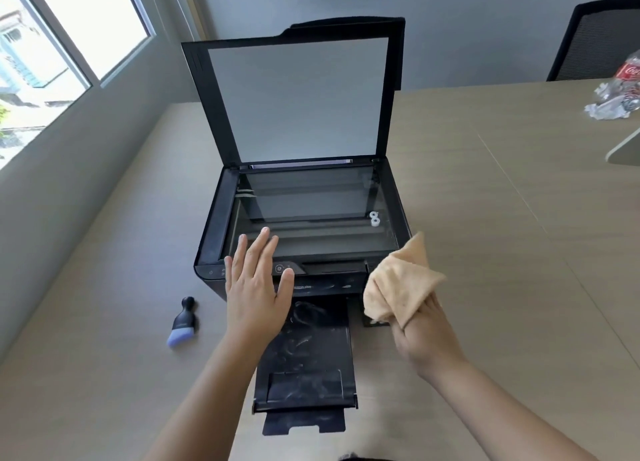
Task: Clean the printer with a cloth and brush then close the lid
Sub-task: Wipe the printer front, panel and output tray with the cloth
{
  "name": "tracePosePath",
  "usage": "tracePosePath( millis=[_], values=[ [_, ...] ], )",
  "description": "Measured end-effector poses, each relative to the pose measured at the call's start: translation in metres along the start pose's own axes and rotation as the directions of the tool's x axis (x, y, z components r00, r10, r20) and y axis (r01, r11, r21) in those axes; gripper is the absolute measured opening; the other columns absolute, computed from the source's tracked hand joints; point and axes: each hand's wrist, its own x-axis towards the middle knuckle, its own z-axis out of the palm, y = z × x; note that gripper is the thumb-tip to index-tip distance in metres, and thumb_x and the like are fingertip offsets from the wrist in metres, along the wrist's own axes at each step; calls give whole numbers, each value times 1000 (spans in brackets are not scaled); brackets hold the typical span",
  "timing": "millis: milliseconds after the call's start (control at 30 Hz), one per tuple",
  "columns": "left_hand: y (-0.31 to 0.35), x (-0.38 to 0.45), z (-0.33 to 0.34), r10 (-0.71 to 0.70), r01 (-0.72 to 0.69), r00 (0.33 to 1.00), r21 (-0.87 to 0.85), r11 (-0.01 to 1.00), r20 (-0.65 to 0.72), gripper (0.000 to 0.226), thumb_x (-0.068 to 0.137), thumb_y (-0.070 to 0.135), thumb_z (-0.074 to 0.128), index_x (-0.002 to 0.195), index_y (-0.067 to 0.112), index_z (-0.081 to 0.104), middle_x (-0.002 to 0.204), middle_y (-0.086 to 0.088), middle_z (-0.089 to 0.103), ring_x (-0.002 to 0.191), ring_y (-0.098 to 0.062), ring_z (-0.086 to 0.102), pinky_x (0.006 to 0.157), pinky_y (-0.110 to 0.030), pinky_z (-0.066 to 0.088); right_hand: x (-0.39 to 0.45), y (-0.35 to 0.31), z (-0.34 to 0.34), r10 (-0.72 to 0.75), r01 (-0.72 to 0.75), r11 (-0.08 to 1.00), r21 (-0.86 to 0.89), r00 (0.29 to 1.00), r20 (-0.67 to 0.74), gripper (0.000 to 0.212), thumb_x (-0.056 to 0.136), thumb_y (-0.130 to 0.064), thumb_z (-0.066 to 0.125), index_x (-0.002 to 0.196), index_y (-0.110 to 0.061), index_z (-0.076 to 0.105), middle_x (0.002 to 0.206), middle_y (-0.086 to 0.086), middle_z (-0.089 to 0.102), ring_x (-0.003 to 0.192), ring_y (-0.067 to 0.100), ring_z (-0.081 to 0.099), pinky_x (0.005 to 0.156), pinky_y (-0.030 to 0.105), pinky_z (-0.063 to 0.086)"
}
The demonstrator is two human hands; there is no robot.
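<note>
Here, going left to right: brush [183, 322] lies on the bench [485, 218] at 8 o'clock of the printer [214, 232], untouched, bristles toward the camera; left hand [254, 287] flat, fingers spread, grip apart and holding nothing, over the printer's front edge and control panel; printer sits mid-bench, lid [294, 96] raised upright at 12 o'clock, scanner glass [311, 211] exposed; dusty output tray [304, 356] extends at 6 o'clock; right hand [426, 336] at the printer's 4 o'clock corner, grip clamped on a bunched orange cloth [398, 284]; crumpled plastic bottle [620, 89] far at 2 o'clock.
</note>
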Motion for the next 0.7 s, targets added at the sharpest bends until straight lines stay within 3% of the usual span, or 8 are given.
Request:
tracePosePath(
  millis=[67,133,167,200,267,400,533,700],
  values=[
    [-12,0,-6,-27,27,1000,-17,999,-2,55,95,41,43,146,23,36,158,10,23,149,-16,0,120,-44,2,-5,-9,-6,8,5,989,145,996,-91,41,83,-16,46,122,-22,53,117,6,61,113,23,53,95,34,45],
    [-24,2,-10,-39,39,999,-11,999,-5,54,96,37,48,146,22,36,158,9,23,149,-17,0,120,-46,3,-7,-28,-17,14,26,955,295,991,-135,26,84,-5,46,95,-27,55,88,-6,61,88,12,57,77,27,48],
    [-29,3,-13,-34,34,999,-5,999,-5,54,96,36,50,146,21,37,158,8,24,150,-18,1,120,-46,3,-6,-35,-23,39,20,930,368,988,-152,30,84,4,44,84,-25,53,74,-6,57,76,14,56,67,27,46],
    [-35,6,-15,-21,21,1000,5,1000,1,54,96,36,50,146,21,36,159,7,23,150,-18,1,119,-46,4,-7,-42,-28,111,-31,893,450,982,-153,34,85,11,42,76,-20,53,62,-4,56,65,14,55,60,25,44],
    [-46,11,-18,14,-15,1000,39,999,26,55,96,39,45,147,21,35,159,6,22,150,-19,0,119,-45,3,-11,-44,-30,305,-161,810,563,937,-171,30,90,4,45,71,-15,59,49,-7,53,52,6,50,54,22,42],
    [-64,17,-21,129,-138,985,74,988,115,60,93,46,35,148,21,34,159,7,21,150,-20,1,119,-45,4,-23,-62,-18,460,-261,678,687,880,-119,23,82,-26,47,80,-13,66,61,-9,57,61,7,54,63,27,43],
    [-83,24,-31,221,-232,961,48,972,169,60,93,44,37,148,21,35,159,7,22,149,-21,4,120,-47,10,-29,-109,3,503,-174,579,797,845,-181,26,80,-18,43,77,-21,68,75,-1,63,73,7,58,68,20,45],
    [-115,39,-47,301,-300,934,-35,953,193,56,94,37,44,147,20,36,158,8,24,149,-22,8,119,-49,13,-20,-161,41,669,-196,242,950,743,-17,26,91,-2,48,91,-17,70,70,-5,67,75,11,65,65,22,51]
  ],
)
